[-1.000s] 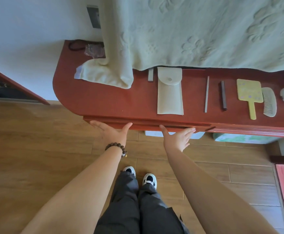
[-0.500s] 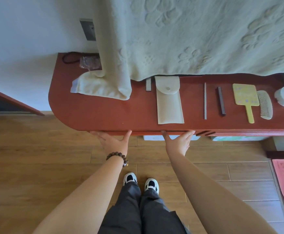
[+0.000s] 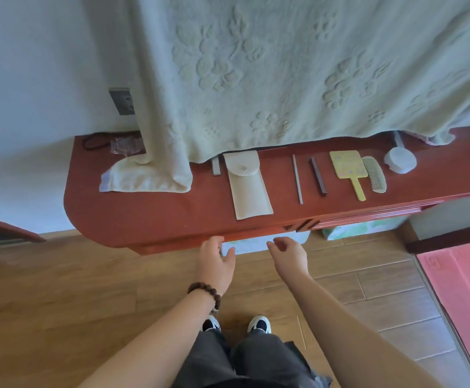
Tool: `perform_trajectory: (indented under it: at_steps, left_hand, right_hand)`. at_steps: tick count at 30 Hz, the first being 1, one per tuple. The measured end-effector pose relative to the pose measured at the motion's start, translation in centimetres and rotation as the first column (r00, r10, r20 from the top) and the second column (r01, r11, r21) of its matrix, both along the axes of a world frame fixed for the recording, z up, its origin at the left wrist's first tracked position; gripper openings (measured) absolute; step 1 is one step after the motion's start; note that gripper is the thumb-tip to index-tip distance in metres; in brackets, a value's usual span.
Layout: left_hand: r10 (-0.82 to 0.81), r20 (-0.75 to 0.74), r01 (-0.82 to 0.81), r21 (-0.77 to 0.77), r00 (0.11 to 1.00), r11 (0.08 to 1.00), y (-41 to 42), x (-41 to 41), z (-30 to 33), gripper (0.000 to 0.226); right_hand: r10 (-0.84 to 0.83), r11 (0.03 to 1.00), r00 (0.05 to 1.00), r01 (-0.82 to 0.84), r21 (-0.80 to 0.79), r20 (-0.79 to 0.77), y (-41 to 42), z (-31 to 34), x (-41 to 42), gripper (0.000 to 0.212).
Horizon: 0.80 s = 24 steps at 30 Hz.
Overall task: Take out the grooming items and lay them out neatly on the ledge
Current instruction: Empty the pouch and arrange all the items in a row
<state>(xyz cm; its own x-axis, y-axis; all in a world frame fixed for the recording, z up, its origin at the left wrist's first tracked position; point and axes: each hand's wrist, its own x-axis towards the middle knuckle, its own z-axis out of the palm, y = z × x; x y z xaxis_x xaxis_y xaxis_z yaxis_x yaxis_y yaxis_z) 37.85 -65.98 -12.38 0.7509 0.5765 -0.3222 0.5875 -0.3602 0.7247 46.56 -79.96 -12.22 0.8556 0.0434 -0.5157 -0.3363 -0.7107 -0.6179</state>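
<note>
A pale pouch (image 3: 248,186) with its flap closed lies flat on the red-brown ledge (image 3: 144,214). To its right lie a thin grey file (image 3: 297,179), a dark stick (image 3: 318,177), a yellow hand mirror (image 3: 348,170), a pale comb (image 3: 374,177) and a round white jar (image 3: 400,163). A small grey piece (image 3: 216,166) rests left of the pouch. My left hand (image 3: 216,261) hovers just below the ledge's front edge, fingers apart, holding nothing. My right hand (image 3: 289,254) hangs beside it, fingers loosely curled and empty.
A pale green towel (image 3: 284,74) hangs over the back of the ledge, its corner (image 3: 147,177) piled on the left. A dark cord (image 3: 96,141) and clear wrapper (image 3: 124,144) sit at the far left. A wall socket (image 3: 123,100), wood floor and pink mat (image 3: 466,289) surround.
Both hands have dropped off the ledge's front edge and drawn closer together, the right one curling. The view has tilted and shifted so the ledge sits higher and slanted.
</note>
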Motion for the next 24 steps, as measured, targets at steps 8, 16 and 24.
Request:
perform_trajectory:
  at_steps: [8,16,24]
  left_hand:
    - [-0.015,0.132,-0.006,0.16,0.991,0.987,-0.6,7.9,3.4,0.037]
    - [0.154,-0.226,-0.065,0.358,0.962,0.932,-2.5,15.7,2.5,0.08]
    - [0.272,-0.237,-0.232,0.181,0.933,0.956,-2.6,19.2,3.0,0.057]
  right_hand:
    - [0.082,0.988,0.992,-0.093,0.119,0.092,-0.8,2.8,3.2,0.015]
    - [0.274,0.943,0.948,-0.298,0.15,0.161,-2.1,4.4,12.2,0.012]
    - [0.478,0.848,0.863,-0.502,0.169,0.167,-2.8,4.7,19.1,0.011]
